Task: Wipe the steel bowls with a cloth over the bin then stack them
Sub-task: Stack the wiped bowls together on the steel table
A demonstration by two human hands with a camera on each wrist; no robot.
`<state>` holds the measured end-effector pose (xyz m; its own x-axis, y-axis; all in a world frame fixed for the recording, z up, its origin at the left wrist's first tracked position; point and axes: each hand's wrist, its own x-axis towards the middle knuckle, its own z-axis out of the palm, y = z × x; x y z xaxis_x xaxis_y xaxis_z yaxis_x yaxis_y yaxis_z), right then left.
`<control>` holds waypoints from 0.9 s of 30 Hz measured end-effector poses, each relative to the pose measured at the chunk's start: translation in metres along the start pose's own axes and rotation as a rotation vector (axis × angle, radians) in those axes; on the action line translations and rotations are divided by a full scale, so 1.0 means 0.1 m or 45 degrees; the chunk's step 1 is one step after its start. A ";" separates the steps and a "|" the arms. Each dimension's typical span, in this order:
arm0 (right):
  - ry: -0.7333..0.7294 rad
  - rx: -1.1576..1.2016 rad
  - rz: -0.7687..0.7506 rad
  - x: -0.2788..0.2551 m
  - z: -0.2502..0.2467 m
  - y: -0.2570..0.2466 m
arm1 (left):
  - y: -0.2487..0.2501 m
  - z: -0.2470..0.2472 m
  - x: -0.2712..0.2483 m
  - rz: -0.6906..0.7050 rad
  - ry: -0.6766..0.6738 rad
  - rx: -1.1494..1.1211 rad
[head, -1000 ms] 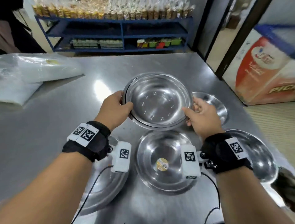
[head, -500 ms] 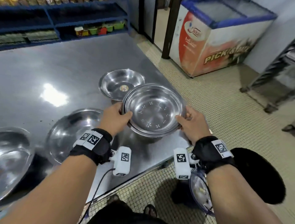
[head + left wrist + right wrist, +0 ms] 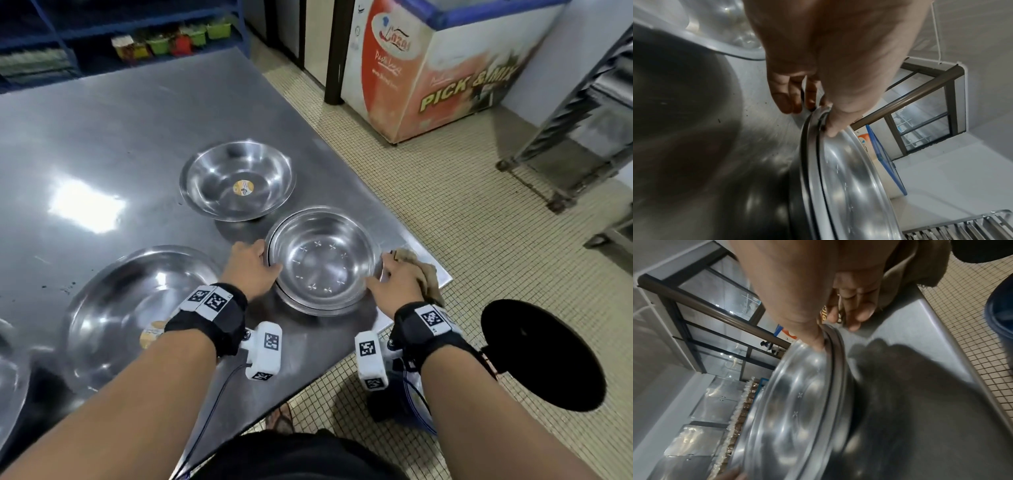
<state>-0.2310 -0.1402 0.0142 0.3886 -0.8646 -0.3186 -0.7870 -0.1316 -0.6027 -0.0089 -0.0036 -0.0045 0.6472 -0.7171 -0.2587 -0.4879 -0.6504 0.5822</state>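
A stack of nested steel bowls [image 3: 323, 262] is at the steel table's [image 3: 137, 137] near right corner; whether it rests on the surface I cannot tell. My left hand [image 3: 251, 265] pinches its left rim, thumb inside and fingers outside, as the left wrist view shows [image 3: 818, 113]. On the opposite rim my right hand [image 3: 394, 277] grips the same way, thumb on the inner edge [image 3: 830, 331]. A brown cloth [image 3: 423, 274] lies on the table corner just behind my right hand. A blue bin [image 3: 1001, 305] stands on the floor beside the table edge.
A bowl with a yellow sticker [image 3: 238, 181] sits behind the stack. A larger bowl [image 3: 137, 315] lies left of my left wrist, another [image 3: 10, 373] at the far left. A black round object [image 3: 541, 353] is by my right forearm. An ice-cream freezer [image 3: 438, 68] stands beyond.
Both hands carried the bowl stack rightward and down to the table's near right corner. The view swung right; the cloth and floor came into sight.
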 end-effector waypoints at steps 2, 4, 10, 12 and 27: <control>0.005 0.049 0.011 0.02 0.07 0.00 | -0.03 0.01 0.01 -0.003 -0.062 -0.050; 0.035 0.088 0.028 0.02 0.11 -0.03 | -0.04 0.01 0.01 0.008 -0.087 -0.092; 0.206 0.192 -0.088 0.07 0.00 -0.19 | 0.01 -0.22 -0.01 0.079 -0.021 -0.293; 0.234 0.251 -0.159 0.13 -0.08 -0.33 | 0.06 -0.38 0.00 0.090 0.029 -0.387; -0.276 0.501 -0.468 1.50 0.19 -1.73 | -0.20 -1.25 0.77 -0.229 0.492 -0.321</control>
<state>-0.0274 -0.2377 0.0568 0.7245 -0.6717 -0.1543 -0.3606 -0.1787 -0.9154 0.1242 -0.0144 0.0605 0.9012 -0.4228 -0.0955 -0.2225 -0.6403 0.7352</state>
